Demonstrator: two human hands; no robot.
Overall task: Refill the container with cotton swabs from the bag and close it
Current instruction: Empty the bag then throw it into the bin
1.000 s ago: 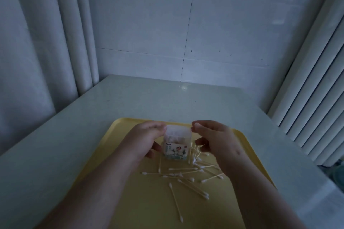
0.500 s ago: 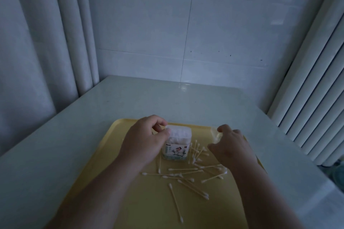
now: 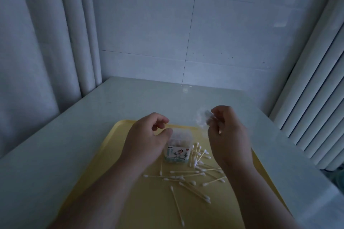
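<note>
A small clear container [image 3: 179, 147] with a printed label stands upright on the yellow tray [image 3: 115, 135], packed with cotton swabs, its top uncovered. My left hand [image 3: 147, 139] is at its left side; the thumb tip touches the upper edge and the fingers curl loosely just off it. My right hand [image 3: 227, 135] is raised to the right of the container and pinches a clear plastic piece [image 3: 203, 119]. That piece is blurred, so I cannot tell whether it is the lid or the bag. Several loose cotton swabs [image 3: 188, 176] lie scattered on the tray in front of and beside the container.
The tray sits on a pale table [image 3: 55, 154] that ends at a tiled wall. Curtains [image 3: 37, 42] hang at the left and a ribbed panel [image 3: 316, 98] stands at the right.
My right hand went to the tray's back right, picked up the clear plastic piece and lifted it. My left hand loosened its grip on the container.
</note>
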